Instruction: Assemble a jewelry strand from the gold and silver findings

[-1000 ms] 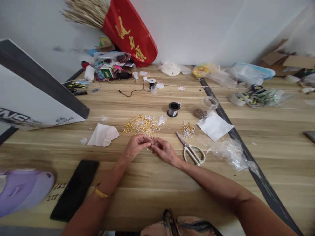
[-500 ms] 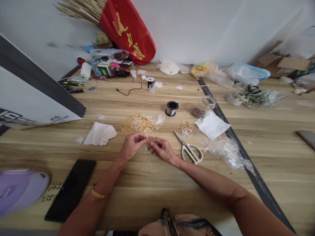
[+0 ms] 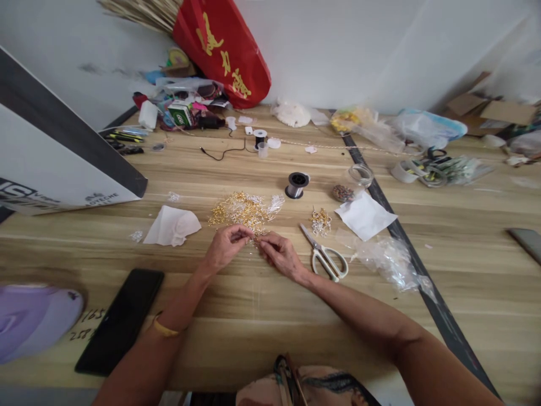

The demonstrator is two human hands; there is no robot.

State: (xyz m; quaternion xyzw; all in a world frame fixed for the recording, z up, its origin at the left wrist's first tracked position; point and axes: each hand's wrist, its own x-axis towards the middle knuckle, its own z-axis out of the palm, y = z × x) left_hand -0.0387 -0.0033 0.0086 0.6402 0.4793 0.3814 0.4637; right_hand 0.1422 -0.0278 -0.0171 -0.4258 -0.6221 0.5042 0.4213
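My left hand and my right hand meet at the near edge of a pile of gold and silver beads or small jewellery findings. Thumb and fingers are pinched together on both hands. Whatever lies between the fingertips is too small to make out. Right of my right hand, scissors with white handles rest with their blades half turned toward the pile. A smaller heap of gold and silver pieces sits just beyond the scissors. Behind the pile stands a spool of thin wire.
A black tablet or large phone lies by my left forearm. White paper is left of the pile; another sheet is at right, near a clear jar and crumpled plastic bags. A tall box stands at left.
The view has shifted slightly. Both hands stay at the near edge of the pile, pinched, with only small finger movements; the right fingers sit a little more level.
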